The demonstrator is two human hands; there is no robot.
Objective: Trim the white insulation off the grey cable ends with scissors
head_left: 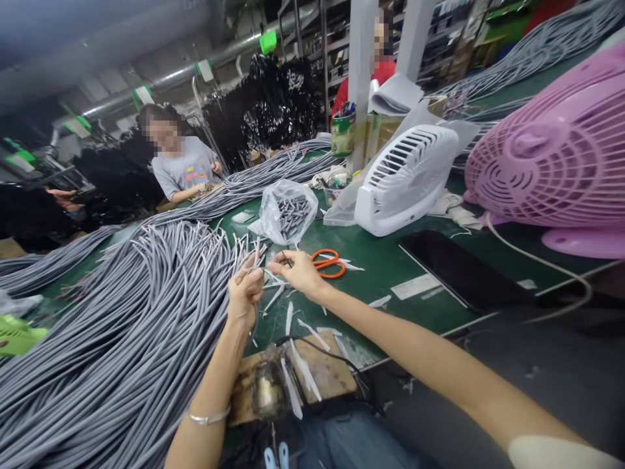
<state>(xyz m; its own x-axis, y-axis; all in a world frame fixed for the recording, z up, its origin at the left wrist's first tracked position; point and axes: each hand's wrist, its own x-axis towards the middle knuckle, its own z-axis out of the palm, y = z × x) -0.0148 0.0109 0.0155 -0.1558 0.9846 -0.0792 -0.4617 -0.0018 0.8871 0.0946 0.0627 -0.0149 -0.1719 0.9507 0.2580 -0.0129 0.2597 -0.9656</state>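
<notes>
My left hand (pixel 247 293) is closed around a grey cable near its end, and the pale cable tip points up above the fingers. Just to its right, my right hand (pixel 299 272) pinches thumb and fingertips together by that cable end. What lies in this pinch is too small to make out. A thick bundle of grey cables (pixel 141 312) spreads over the bench left of my hands, with stripped whitish ends near my left fingers. Behind my hands sits a clear plastic bag (pixel 288 212) of short dark grey pieces. Orange-handled scissors (pixel 328 264) lie right beside my right hand.
White strips (pixel 305 371) lie on a wooden board (pixel 336 378) with a metal device at the front edge. A black phone (pixel 459 270), a white fan (pixel 407 176) and a pink fan (pixel 547 156) stand to the right. A co-worker (pixel 183 159) sits across the green bench (pixel 375 260).
</notes>
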